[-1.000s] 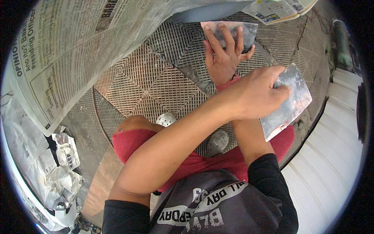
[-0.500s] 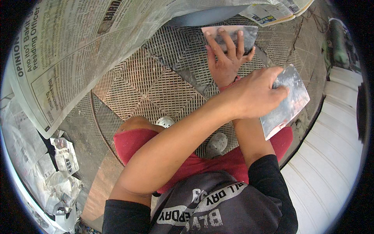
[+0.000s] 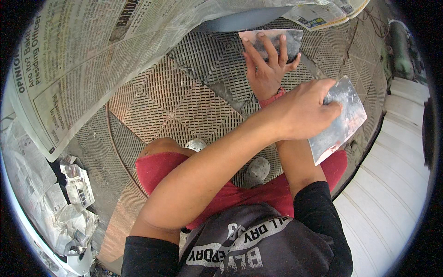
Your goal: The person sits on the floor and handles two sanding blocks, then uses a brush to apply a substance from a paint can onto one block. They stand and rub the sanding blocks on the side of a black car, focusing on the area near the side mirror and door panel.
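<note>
My forearms cross, the left over the right. My left hand point(image 3: 310, 111) reaches to the right and grips a thin grey rectangular sheet point(image 3: 344, 117), smudged with pale and pinkish streaks, by its left edge. Farther away, my right hand point(image 3: 268, 62), with a red band at its wrist, has its fingers spread across a second thin sheet point(image 3: 295, 41), pinkish at the left and dark grey at the right. The underside of that sheet is hidden. Just beyond it is a smooth grey curved surface point(image 3: 244, 19), bordered by newspaper.
Newspaper sheeting point(image 3: 92, 60) hangs at the upper left. Crumpled paper point(image 3: 76, 226) lies at the lower left. Slatted floor tiles point(image 3: 170, 101) lie below, with a thin cable point(image 3: 112, 138) across them. A ribbed white panel point(image 3: 383, 184) stands right, near a dark green object point(image 3: 401, 57).
My right hand and its sheet have shifted very slightly, baring more of the red wristband. My left hand and its sheet look nearly the same.
</note>
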The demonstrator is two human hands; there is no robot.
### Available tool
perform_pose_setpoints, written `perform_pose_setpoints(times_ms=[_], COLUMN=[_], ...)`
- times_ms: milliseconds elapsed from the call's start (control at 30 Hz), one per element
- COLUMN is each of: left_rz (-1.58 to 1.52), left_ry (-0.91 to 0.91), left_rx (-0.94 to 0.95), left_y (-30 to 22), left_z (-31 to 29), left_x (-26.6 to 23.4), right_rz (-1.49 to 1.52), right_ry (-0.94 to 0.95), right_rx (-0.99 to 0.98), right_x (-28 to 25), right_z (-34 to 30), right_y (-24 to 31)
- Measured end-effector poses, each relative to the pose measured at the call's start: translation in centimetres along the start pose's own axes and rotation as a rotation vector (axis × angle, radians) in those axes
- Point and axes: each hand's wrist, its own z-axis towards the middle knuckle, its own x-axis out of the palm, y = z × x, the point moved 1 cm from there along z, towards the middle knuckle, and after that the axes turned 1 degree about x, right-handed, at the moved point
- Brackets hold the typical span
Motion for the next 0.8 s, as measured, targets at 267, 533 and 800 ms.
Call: perform_pose_setpoints(times_ms=[267, 533, 800], left_rz=[-0.019, 0.006, 0.035], left_ry=[-0.005, 0.007, 0.032], left_rx=[-0.002, 0.009, -0.021], left_y=[0.1, -0.2, -0.8], left_z=[0.0, 0.1, 0.0], left_x=[0.2, -0.2, -0.1], right_rz=[0.019, 0.04, 0.004], right_ry=[-0.055, -0.073, -0.051], right_rx=[-0.055, -0.059, -0.046], right_x=[1.0, 1.0, 1.3], right_z=[0.4, 0.0, 0.1], right_y=[-0.2, -0.7, -1.1])
